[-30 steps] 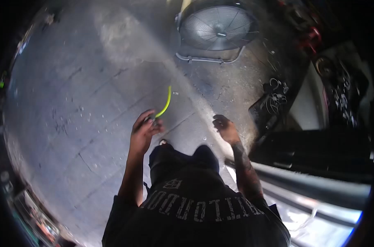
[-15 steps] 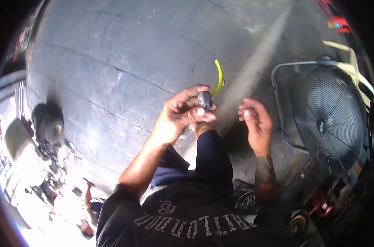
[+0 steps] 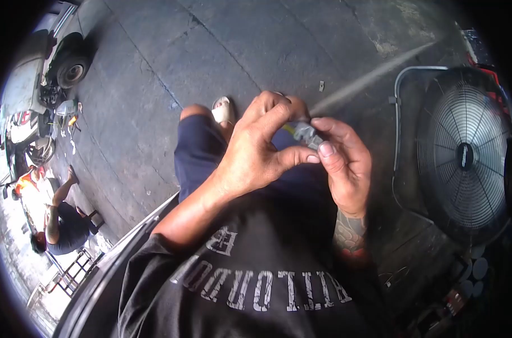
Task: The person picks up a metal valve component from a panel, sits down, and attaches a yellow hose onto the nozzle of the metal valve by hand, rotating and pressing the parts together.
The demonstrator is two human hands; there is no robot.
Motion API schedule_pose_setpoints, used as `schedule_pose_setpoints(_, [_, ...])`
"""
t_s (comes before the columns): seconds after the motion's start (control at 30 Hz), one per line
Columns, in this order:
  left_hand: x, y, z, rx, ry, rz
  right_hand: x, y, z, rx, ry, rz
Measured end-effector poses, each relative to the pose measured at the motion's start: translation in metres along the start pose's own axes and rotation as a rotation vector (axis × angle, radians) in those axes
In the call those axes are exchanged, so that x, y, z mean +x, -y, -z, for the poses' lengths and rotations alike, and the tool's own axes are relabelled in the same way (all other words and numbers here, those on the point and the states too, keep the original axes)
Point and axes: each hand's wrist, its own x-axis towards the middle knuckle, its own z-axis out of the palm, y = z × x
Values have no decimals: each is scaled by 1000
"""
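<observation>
From my distance I see the left hand (image 3: 256,152) and the right hand (image 3: 350,166) close together. The fingers of both are clamped on a small grey piece (image 3: 308,135), between the thumbs and forefingers. Beside the left fingers shows a yellow tube (image 3: 289,128) (only a little is visible). Right of all fingers stands a fan (image 3: 464,155).

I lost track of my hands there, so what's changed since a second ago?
Your right hand moved in to your left hand and now pinches the grey piece, previously held by the left alone. The yellow tube, sticking out before, is mostly hidden. The view swung: the fan shows at right, not top. The left stays at the piece.
</observation>
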Motion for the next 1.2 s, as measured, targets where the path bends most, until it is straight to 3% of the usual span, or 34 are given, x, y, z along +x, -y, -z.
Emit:
schedule_pose_setpoints(0.1, [-50, -25, -6, -46, 99, -30, -61, 9, -14, 28, 9, -17])
schedule_pose_setpoints(0.23, [-91, -55, -8, -96, 220, 140, -110, 14, -25, 42, -11, -27])
schedule_pose_setpoints(0.33, [-106, -65, -13, -187, 259, 136, -129, 16, -25, 13, -24, -24])
schedule_pose_setpoints(0.47, [-114, -66, -10, -509, 267, 248, -127, 25, -28, -24, -37, -14])
schedule_pose_setpoints(0.6, [-120, -65, 5, -632, 322, 416, -122, 25, -34, -65, -27, 6])
schedule_pose_setpoints(0.73, [-117, -64, 14, -786, 308, 364, -117, 25, -45, -122, -49, 46])
schedule_pose_setpoints(0.87, [-121, -54, 17, -725, 252, 337, -110, 27, -55, -170, -50, -7])
schedule_pose_setpoints(1.2, [-124, -41, 47, -918, 223, 373, -79, 33, -74, -293, 81, -47])
